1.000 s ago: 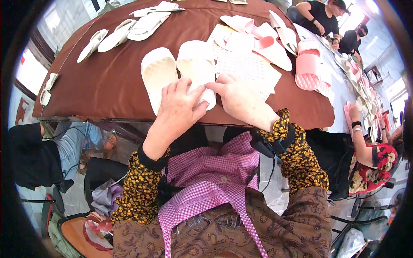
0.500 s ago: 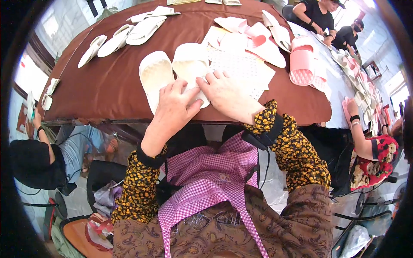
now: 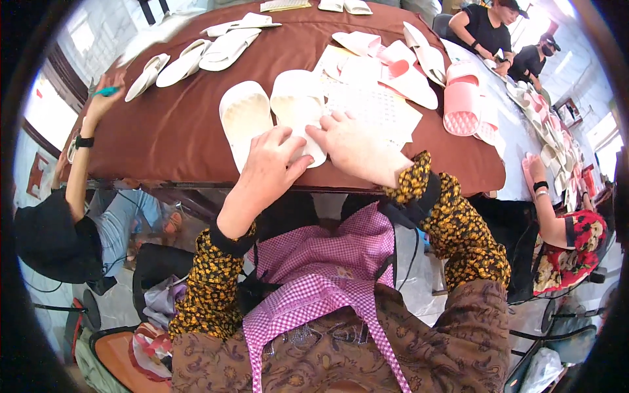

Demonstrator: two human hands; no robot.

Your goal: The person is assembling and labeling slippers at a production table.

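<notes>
A pair of white slippers lies side by side on the brown-covered table before me, a left-hand slipper (image 3: 244,111) and a right-hand slipper (image 3: 295,98). My left hand (image 3: 272,160) rests over the heel ends, its fingers spread and the thumb held apart. My right hand (image 3: 357,145) lies at the right-hand slipper's edge, thumb on its heel part and fingers loosely stretched toward a printed white paper (image 3: 386,111). No thing shows in the grasp of either hand. The undersides of my fingers are hidden.
Pink and white slippers (image 3: 406,82) lie on the papers at right, with a pink pair (image 3: 461,108) beside them. More white slippers (image 3: 183,62) lie far left. A co-worker's arm (image 3: 85,141) reaches over the table's left end, holding something teal. Other people sit at right.
The co-worker at left has raised an arm over the table, and a blurred white shape now shows at the far left. My hands keep nearly the same place on the slippers.
</notes>
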